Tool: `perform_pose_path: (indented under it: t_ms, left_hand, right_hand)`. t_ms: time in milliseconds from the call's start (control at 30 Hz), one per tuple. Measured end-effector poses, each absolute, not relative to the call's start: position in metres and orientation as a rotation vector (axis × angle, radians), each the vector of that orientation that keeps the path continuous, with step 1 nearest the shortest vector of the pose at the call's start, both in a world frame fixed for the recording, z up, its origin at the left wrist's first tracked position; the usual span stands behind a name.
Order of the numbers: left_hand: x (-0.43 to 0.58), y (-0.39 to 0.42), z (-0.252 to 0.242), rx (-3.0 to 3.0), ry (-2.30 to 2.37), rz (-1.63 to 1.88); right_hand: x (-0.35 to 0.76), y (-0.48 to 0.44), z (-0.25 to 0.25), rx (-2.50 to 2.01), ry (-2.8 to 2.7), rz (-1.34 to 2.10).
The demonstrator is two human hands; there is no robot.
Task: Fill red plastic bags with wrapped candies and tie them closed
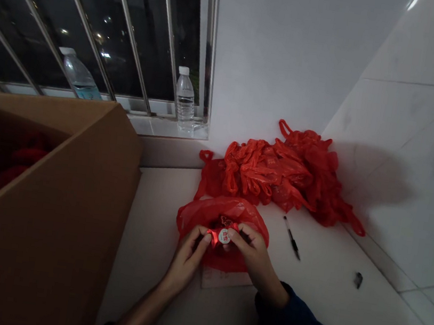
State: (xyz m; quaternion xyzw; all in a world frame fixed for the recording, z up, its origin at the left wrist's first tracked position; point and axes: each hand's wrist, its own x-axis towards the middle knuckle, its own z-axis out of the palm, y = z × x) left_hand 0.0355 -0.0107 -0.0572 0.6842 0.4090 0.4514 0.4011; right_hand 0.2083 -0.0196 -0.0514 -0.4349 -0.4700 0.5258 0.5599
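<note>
Left hand [188,255] and right hand [254,254]: fingers closed, pinching opposite ends of a red-wrapped packet [224,235] over the mouth of a red bag [196,215] on the bench [152,218]. Bag opened; packet not yet released; bag contents not fully discernible. A cardboard box [68,211] bounds the left edge. Room extends toward the right edge, past a small dark object [358,280] and a pen [292,239]. Piled red bags [276,171] line the far edge.

From above and behind the left hand [184,259] and right hand [254,254], the lone head camera looks forward and down fairly near, its view reaching the barred window [116,14] beyond the left and the tiled wall [419,131] beside the right.
</note>
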Motion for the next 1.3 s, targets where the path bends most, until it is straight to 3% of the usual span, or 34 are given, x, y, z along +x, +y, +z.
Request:
perform_pose_path:
  t_ms: [100,233,333,533,633,800,1000,1200,1300]
  left_hand:
    - [0.031,-0.008,-0.062,1.990,1.123,1.000]
    - [0.030,-0.005,-0.073,2.250,1.288,0.820]
    - [0.032,-0.004,-0.080,2.291,1.333,0.829]
    - [0.034,-0.003,-0.085,2.249,1.326,0.904]
    - [0.031,-0.001,-0.088,2.222,1.344,0.921]
    - [0.029,0.000,-0.094,2.244,1.373,0.928]
    - [0.028,0.001,-0.100,2.308,1.497,0.968]
    - [0.026,0.003,-0.098,2.373,1.365,1.024]
    - [0.027,0.003,-0.096,2.351,1.368,1.048]
  right_hand:
    - [0.217,-0.015,-0.061,-1.125,-1.180,1.010]
    - [0.230,-0.013,-0.068,-1.382,-1.491,0.410]
    - [0.230,-0.016,-0.066,-1.452,-1.686,0.212]
    - [0.220,-0.017,-0.074,-1.691,-1.932,0.217]
    - [0.221,-0.014,-0.077,-1.591,-1.939,0.285]
    - [0.230,-0.013,-0.068,-1.376,-1.540,0.261]
    - [0.224,-0.019,-0.065,-1.254,-1.207,0.513]
    - [0.213,-0.022,-0.060,-1.207,-1.740,0.588]
    - [0.220,-0.017,-0.068,-1.446,-1.941,0.373]
